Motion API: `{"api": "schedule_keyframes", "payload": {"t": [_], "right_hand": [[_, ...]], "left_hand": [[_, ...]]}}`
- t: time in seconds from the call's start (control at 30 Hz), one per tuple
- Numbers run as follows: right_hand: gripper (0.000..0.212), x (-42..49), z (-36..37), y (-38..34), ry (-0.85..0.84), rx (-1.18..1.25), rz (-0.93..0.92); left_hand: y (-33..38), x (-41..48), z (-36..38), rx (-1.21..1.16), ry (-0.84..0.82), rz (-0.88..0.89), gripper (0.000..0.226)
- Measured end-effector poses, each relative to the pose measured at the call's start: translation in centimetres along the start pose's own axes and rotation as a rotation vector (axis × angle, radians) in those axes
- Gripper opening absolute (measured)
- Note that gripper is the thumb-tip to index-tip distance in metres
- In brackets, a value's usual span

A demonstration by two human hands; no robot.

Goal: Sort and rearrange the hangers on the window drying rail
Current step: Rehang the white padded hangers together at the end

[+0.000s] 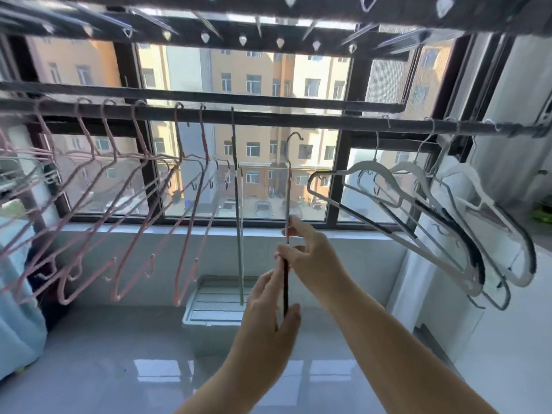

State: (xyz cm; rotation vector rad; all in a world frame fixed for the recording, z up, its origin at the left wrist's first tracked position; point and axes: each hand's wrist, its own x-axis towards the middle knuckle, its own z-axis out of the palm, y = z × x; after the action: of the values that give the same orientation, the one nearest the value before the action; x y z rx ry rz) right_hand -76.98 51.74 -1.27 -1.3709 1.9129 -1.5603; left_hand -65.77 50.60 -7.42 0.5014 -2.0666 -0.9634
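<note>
Both hands are on one dark hanger point(288, 192), turned edge-on at mid-window. The right hand point(310, 252) pinches it high up, the left hand point(265, 309) curls round its lower end, and I see its hook just below the drying rail point(298, 118), clear of it. Pink hangers point(205, 138) crowd the rail to the left, and grey-white hangers point(367, 166) hang to the right.

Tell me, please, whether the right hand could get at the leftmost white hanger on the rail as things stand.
Probably yes, once freed: the right hand and left hand both grip the held hanger, yet nothing stands between the right hand and the leftmost white hanger.
</note>
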Motion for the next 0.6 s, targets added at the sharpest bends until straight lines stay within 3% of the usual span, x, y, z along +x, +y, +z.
{"api": "schedule_keyframes", "payload": {"t": [0.2, 0.43, 0.6], "right_hand": [[0.051, 0.8, -1.7, -4.1, 0.014, 0.052, -0.094], [0.033, 4.6, -1.9, -6.1, -0.031, 0.04, -0.021], [0.034, 5.8, -1.0, -4.7, -0.07, 0.005, 0.024]], "left_hand": [[2.1, -0.2, -1.0, -0.016, 0.006, 0.14, 0.079], [3.1, 2.8, -1.2, 0.022, 0.102, 0.094, 0.068], [2.5, 3.4, -1.0, 0.051, 0.071, 0.056, 0.07]]}}
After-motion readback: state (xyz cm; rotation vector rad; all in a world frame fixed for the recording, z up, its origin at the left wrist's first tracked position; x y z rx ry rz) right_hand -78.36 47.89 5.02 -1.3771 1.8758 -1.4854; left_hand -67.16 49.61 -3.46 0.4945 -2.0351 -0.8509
